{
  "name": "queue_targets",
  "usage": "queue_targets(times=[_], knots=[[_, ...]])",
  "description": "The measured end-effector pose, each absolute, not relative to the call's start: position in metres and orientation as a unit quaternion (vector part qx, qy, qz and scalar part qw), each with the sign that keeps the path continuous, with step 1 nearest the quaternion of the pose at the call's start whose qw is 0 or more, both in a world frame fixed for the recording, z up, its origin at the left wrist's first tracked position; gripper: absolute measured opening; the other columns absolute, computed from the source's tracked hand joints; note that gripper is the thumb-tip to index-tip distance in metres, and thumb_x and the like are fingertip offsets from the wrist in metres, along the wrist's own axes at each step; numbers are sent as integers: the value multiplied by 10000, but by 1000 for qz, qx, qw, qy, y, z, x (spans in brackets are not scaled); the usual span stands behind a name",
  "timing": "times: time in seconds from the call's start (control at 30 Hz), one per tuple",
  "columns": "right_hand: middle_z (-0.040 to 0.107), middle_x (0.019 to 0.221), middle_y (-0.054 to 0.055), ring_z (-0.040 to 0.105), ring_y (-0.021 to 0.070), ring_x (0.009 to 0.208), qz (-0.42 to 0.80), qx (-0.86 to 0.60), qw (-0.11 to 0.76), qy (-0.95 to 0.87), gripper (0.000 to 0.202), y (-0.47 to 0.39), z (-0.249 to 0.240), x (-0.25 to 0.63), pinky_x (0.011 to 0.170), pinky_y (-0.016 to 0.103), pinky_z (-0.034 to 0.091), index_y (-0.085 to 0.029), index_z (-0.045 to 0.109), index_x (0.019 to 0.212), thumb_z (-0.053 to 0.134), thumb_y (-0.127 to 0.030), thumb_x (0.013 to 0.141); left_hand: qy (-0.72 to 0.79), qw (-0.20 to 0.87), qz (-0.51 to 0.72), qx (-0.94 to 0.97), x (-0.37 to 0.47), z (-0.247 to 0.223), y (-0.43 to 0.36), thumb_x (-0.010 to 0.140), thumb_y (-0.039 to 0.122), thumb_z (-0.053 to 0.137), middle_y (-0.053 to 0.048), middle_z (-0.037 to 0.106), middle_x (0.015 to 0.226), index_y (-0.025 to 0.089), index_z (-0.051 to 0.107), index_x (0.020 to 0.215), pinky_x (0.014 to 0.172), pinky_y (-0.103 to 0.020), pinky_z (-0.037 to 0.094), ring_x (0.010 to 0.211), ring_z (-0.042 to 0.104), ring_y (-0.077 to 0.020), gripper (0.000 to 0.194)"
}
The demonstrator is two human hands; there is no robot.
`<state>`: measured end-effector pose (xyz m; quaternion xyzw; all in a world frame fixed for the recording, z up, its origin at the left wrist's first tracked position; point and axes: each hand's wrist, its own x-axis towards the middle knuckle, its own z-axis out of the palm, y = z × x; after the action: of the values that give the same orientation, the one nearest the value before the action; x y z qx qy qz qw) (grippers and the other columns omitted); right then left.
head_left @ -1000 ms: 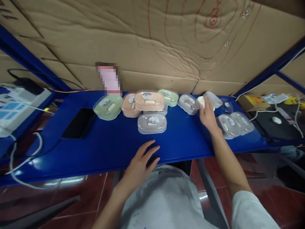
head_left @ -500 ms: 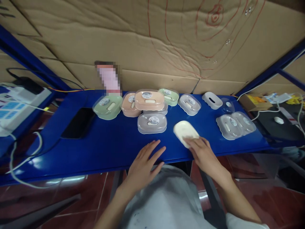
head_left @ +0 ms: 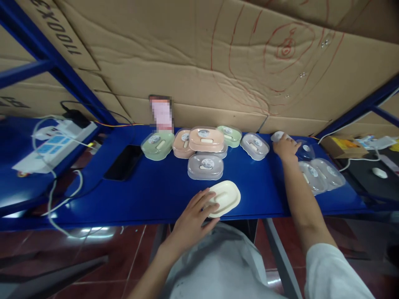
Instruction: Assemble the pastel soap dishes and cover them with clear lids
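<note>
My left hand [head_left: 196, 214] is at the table's front edge, its fingers over the left end of a cream oval tray [head_left: 229, 197] and its thumb at the near side. The tray is shallow with a raised rim. My right hand [head_left: 285, 147] reaches far right, its fingers closed on a grey oval tray [head_left: 278, 136], mostly hidden by the hand. Close to that hand are a clear lid [head_left: 305, 150] and two clear-lidded grey boxes [head_left: 313, 176] [head_left: 330, 172].
Lidded oval boxes in green [head_left: 156, 151], peach [head_left: 202, 145] and grey [head_left: 204, 172] stand along the back of the blue table [head_left: 149, 195]. A black phone [head_left: 123, 162], a power strip [head_left: 59, 145] and cables lie left. Cardboard [head_left: 187, 74] backs the table.
The cream tray has moved left and turned, ending under my left hand's fingers. My right hand has let it go and moved up and right to the grey tray. The view has shifted.
</note>
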<state>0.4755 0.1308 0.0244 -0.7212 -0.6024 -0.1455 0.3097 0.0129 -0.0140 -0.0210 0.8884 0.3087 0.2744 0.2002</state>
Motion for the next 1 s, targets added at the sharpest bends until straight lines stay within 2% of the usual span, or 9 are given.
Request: queue_targets(times=[0.07, 0.17, 0.27, 0.33, 0.43, 0.53, 0.7, 0.9, 1.0], knots=[[709, 1125, 317, 561, 380, 1303, -146, -732, 308, -590, 905, 140, 20, 481, 1123, 729, 277, -66, 669, 1218, 187, -808, 1030, 306, 224, 282, 881, 10, -21, -13, 1016, 267, 688, -74, 608, 1525, 264, 668, 1244, 1214, -553, 502, 1547, 452, -284, 229], [723, 1029, 259, 618, 367, 1201, -141, -757, 280, -573, 868, 139, 31, 481, 1070, 700, 351, -94, 714, 1136, 210, -794, 1040, 305, 245, 280, 877, 8, -21, -12, 1012, 247, 690, -73, 615, 1511, 268, 672, 1224, 1213, -550, 504, 1552, 444, -287, 214], [725, 1096, 262, 647, 375, 1147, -143, -785, 241, -552, 760, 117, 52, 461, 1026, 666, 415, -68, 714, 1257, 332, -700, 1078, 306, 258, 281, 873, 7, -21, -11, 1019, 230, 670, -69, 603, 1518, 272, 672, 1212, 1218, -542, 499, 1562, 430, -288, 198], [716, 1228, 249, 644, 364, 1178, -150, -771, 233, -574, 631, 88, 62, 431, 1054, 625, 426, -115, 656, 1414, 423, -608, 1097, 308, 269, 287, 866, 6, -20, -12, 1023, 217, 656, -69, 548, 1569, 278, 667, 1219, 1228, -530, 488, 1567, 422, -287, 206], [693, 1378, 119, 599, 310, 1313, -141, -691, 223, -673, 457, 29, 59, 365, 1205, 582, 332, -288, 582, 1514, 541, -469, 1096, 343, 294, 307, 838, 4, -15, -13, 1007, 201, 662, -85, 334, 1706, 305, 609, 1342, 1260, -536, 447, 1569, 417, -303, 355], [700, 1362, 82, 632, 257, 1303, -45, -520, 210, -827, 422, -27, 41, 304, 1270, 614, 236, -330, 551, 1528, 553, -342, 1106, 384, 312, 327, 805, 2, -10, -12, 979, 175, 679, -111, 235, 1722, 338, 491, 1479, 1272, -563, 419, 1571, 405, -326, 559], [684, 1432, 93, 585, 227, 1399, 53, -458, 172, -871, 435, -56, 28, 255, 1277, 555, 328, -290, 532, 1548, 508, -261, 1115, 382, 310, 322, 809, 1, -10, -9, 933, 156, 735, -136, 243, 1717, 380, 282, 1634, 1271, -593, 403, 1603, 336, -370, 864], [597, 1557, 100, 442, 237, 1549, 26, -429, 141, -892, 432, -42, 27, 243, 1298, 573, 359, -261, 548, 1531, 500, -219, 1104, 343, 262, 292, 854, -2, -16, -9, 1010, 177, 666, -66, 106, 1806, 454, 297, 1654, 1274, -629, 359, 1653, 202, -380, 793], [580, 1577, 97, 395, 241, 1581, 9, -425, 139, -894, 409, -41, 22, 242, 1302, 572, 359, -244, 555, 1517, 493, -229, 1113, 349, 283, 271, 851, -3, -18, -10, 987, 278, 732, -70, 83, 1814, 435, 291, 1662, 1263, -594, 392, 1643, 246, -366, 821]])
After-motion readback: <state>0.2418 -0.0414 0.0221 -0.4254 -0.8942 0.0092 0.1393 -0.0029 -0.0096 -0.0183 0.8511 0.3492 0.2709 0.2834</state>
